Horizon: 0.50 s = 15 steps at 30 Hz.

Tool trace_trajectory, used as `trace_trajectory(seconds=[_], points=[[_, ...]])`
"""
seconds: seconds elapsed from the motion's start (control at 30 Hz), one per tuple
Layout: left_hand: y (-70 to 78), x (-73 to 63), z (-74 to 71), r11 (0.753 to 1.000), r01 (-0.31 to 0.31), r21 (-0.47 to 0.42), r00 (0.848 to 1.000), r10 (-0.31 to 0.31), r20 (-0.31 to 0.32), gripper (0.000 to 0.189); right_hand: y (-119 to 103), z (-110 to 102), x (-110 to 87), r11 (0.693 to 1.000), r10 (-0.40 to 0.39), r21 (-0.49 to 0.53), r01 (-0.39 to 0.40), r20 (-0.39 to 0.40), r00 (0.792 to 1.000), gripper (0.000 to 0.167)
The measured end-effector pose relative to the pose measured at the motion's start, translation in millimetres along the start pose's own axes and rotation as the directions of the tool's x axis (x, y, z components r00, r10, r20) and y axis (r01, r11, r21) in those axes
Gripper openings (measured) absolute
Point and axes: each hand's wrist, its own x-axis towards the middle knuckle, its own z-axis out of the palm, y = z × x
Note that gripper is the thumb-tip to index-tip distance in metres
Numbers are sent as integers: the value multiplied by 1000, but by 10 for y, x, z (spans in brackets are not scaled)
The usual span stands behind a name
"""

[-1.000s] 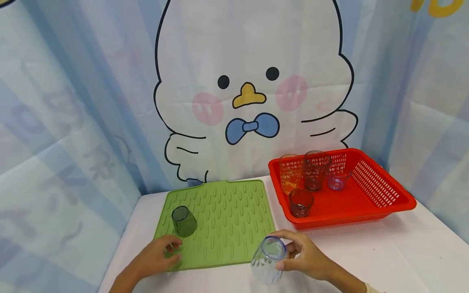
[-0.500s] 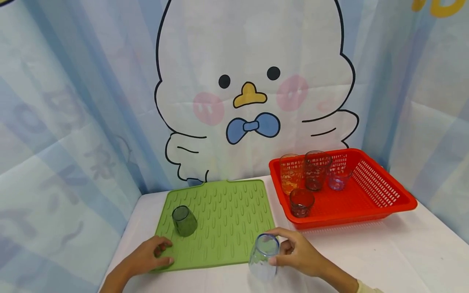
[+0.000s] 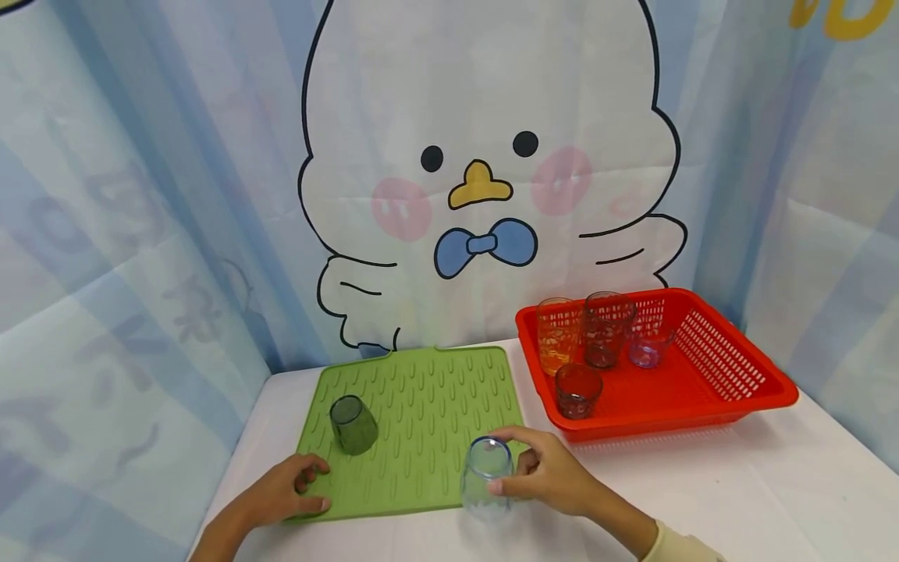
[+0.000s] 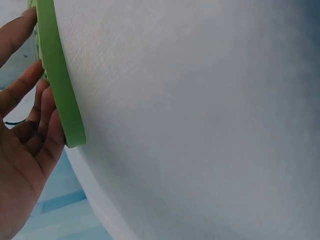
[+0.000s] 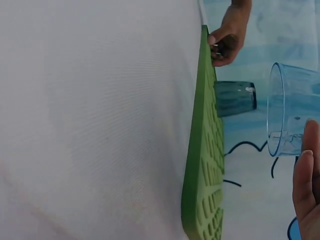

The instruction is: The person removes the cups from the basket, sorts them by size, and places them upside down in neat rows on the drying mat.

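Observation:
In the head view, my right hand (image 3: 551,472) grips a clear, blue-tinted drinking glass (image 3: 486,484) from its right side, thumb in front. The glass is mouth down, and the right wrist view shows its wide rim (image 5: 276,110) raised above the level of the mat. It hangs over the front edge of the green ridged mat (image 3: 428,437). At the mat's front left corner rests my left hand (image 3: 284,492), its fingertips touching the mat near the edge in the left wrist view. A dark green glass (image 3: 353,425) stands mouth down on the mat's left part.
A red plastic basket (image 3: 674,425) sits at the right back, holding an orange glass (image 3: 557,339), a tall clear glass (image 3: 604,332), a short clear glass (image 3: 577,390) and a small purple-tinted glass (image 3: 644,351). White cloth (image 3: 702,484) covers the table. A printed curtain (image 3: 485,304) hangs behind.
My right hand has carried the blue-tinted glass left and slightly away from me, to the mat's front edge. My left hand first moved left to the mat's corner, then stayed there.

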Motion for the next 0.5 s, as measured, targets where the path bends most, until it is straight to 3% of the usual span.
trace_trajectory(seconds=[0.5], points=[[6, -29, 19, 1000, 4, -17, 1000, -4, -27, 49, -70, 199, 411, 1000, 5, 26, -7, 65, 998, 56]])
